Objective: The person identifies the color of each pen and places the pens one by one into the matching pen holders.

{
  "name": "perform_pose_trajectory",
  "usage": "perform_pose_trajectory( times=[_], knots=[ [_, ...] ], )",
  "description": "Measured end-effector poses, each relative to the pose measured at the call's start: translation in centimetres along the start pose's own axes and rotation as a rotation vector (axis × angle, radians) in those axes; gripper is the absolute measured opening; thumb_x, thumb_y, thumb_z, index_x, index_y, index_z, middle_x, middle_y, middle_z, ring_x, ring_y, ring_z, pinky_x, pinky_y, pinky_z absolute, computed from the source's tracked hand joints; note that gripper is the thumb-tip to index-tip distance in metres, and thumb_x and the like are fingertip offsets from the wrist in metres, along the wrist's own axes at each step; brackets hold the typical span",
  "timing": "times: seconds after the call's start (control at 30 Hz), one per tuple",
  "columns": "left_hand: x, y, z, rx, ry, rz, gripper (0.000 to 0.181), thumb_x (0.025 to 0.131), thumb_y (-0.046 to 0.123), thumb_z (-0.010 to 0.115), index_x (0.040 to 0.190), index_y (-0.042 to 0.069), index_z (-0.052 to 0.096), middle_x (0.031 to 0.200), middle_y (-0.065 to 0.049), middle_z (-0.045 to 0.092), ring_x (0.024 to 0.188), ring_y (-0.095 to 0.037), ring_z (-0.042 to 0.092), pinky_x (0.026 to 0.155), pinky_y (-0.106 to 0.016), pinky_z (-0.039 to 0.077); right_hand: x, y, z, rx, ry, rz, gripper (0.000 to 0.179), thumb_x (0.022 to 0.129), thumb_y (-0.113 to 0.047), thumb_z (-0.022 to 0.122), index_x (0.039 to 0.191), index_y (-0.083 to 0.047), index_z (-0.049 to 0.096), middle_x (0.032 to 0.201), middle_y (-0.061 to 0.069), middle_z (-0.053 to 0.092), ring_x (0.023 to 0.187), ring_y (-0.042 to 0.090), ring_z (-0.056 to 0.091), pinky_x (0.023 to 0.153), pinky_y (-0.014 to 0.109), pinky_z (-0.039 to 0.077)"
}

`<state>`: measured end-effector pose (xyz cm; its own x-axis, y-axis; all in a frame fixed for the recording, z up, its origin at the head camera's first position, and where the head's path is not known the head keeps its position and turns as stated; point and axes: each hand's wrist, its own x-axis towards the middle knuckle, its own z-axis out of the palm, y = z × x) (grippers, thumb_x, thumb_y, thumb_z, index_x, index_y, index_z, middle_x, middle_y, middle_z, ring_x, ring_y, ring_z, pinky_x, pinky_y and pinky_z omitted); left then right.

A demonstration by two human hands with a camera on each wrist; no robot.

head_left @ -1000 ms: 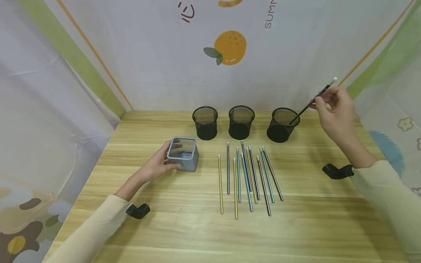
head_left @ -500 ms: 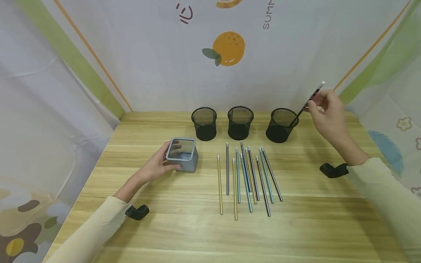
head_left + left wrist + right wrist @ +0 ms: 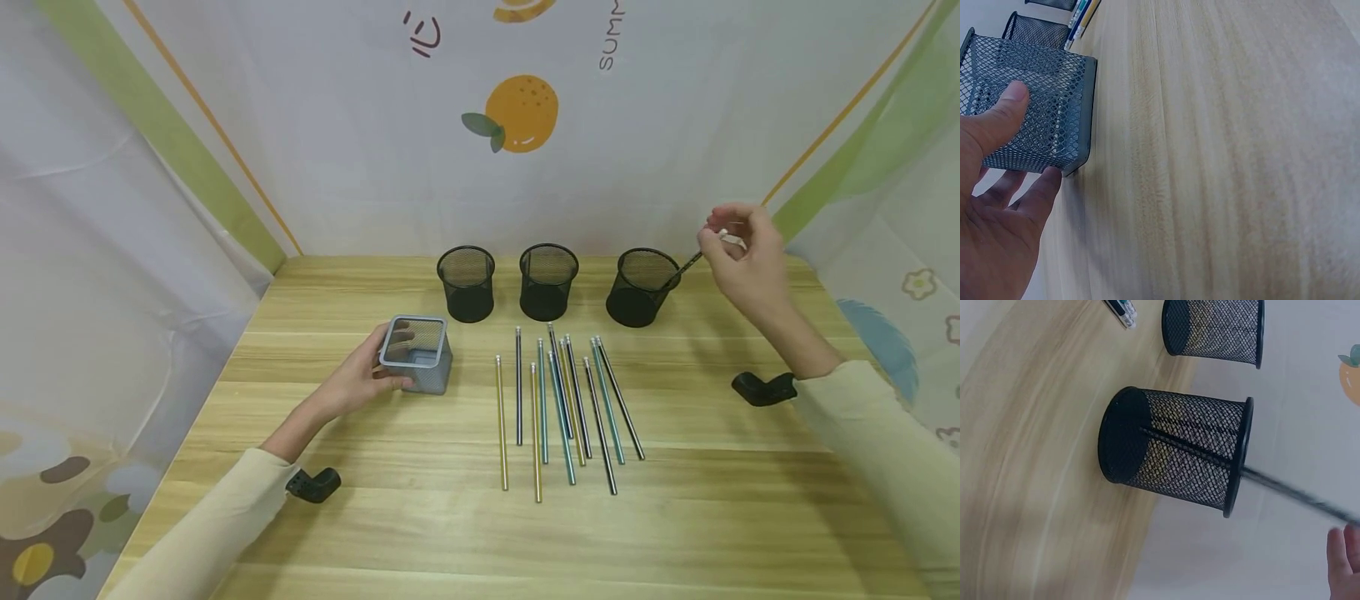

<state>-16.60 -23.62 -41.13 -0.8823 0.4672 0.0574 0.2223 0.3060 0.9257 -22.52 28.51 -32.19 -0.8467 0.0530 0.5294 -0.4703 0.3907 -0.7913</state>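
My left hand [image 3: 352, 379] grips a grey square mesh pencil holder [image 3: 431, 371] standing on the table; in the left wrist view its thumb lies along one mesh wall and fingertips reach under another side. A dark pencil [image 3: 688, 265] leans out over the right rim of the rightmost black round mesh cup [image 3: 633, 308]. My right hand [image 3: 750, 258] hovers beside that cup, thumb and fingers spread around the pencil's white eraser end. In the right wrist view the pencil [image 3: 1285, 489] is blurred, its lower end inside the cup, with fingertips [image 3: 1337, 550] just below its upper part.
Two more black round mesh cups [image 3: 470, 304] [image 3: 545, 302] stand in the row along the back of the wooden table [image 3: 420, 533]. Several gold, teal and dark pencils [image 3: 536, 433] lie at mid-table, eraser ends away from me. A printed curtain [image 3: 360, 167] hangs behind.
My right hand moved left and slightly down toward the cup, then its fingers loosened and the pencil slid lower into the cup. The left hand and the grey holder stayed in place.
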Motion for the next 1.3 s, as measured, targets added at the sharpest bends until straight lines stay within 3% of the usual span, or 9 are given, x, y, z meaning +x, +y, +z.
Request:
perform_pose_trajectory(
  times=[0.13,0.4,0.7,0.93,1.3],
  knots=[
    [0.0,0.0,0.0,-0.006,0.003,-0.002,0.086,0.085,-0.015,0.075,0.155,0.000,0.027,0.152,-0.029,0.037,0.137,-0.047,0.041,0.105,-0.051,0.045,0.2,-0.4,-0.3,0.015,0.018,0.015,0.027,0.098,-0.003,0.059,0.124,-0.006,0.057,0.119,0.008,0.054,0.108,0.016,0.057,0.089,0.016,0.050],
    [0.1,0.0,0.0,-0.009,0.000,0.001,0.084,0.085,-0.015,0.074,0.154,-0.001,0.028,0.152,-0.030,0.036,0.137,-0.047,0.040,0.106,-0.053,0.044,0.0,-1.0,-0.4,0.012,0.024,0.014,0.025,0.098,-0.002,0.059,0.123,-0.004,0.058,0.116,0.005,0.055,0.107,0.017,0.057,0.091,0.017,0.050],
    [0.0,0.1,0.0,-0.007,0.001,-0.007,0.084,0.086,-0.015,0.074,0.154,0.000,0.027,0.152,-0.030,0.036,0.138,-0.047,0.038,0.107,-0.055,0.042,-0.5,-1.0,-0.3,0.040,0.068,-0.090,0.018,0.094,0.005,0.059,0.110,0.009,0.064,0.104,0.009,0.062,0.094,0.017,0.063,0.083,0.017,0.052],
    [0.0,0.0,0.0,0.002,0.000,0.014,0.084,0.085,-0.015,0.074,0.154,-0.001,0.028,0.151,-0.030,0.037,0.136,-0.048,0.040,0.106,-0.055,0.042,-1.2,-1.7,-0.1,0.003,-0.002,-0.154,0.018,0.095,0.004,0.059,0.101,0.020,0.062,0.091,0.012,0.067,0.079,0.014,0.064,0.071,0.016,0.051],
    [0.0,0.0,0.1,-0.001,0.004,0.007,0.084,0.085,-0.014,0.074,0.154,0.000,0.028,0.151,-0.029,0.037,0.136,-0.048,0.040,0.106,-0.057,0.042,-2.5,-1.4,0.1,-0.048,-0.145,-0.168,0.011,0.097,0.005,0.060,0.093,0.014,0.066,0.080,0.013,0.068,0.071,0.008,0.064,0.064,0.015,0.052]
  ],
)
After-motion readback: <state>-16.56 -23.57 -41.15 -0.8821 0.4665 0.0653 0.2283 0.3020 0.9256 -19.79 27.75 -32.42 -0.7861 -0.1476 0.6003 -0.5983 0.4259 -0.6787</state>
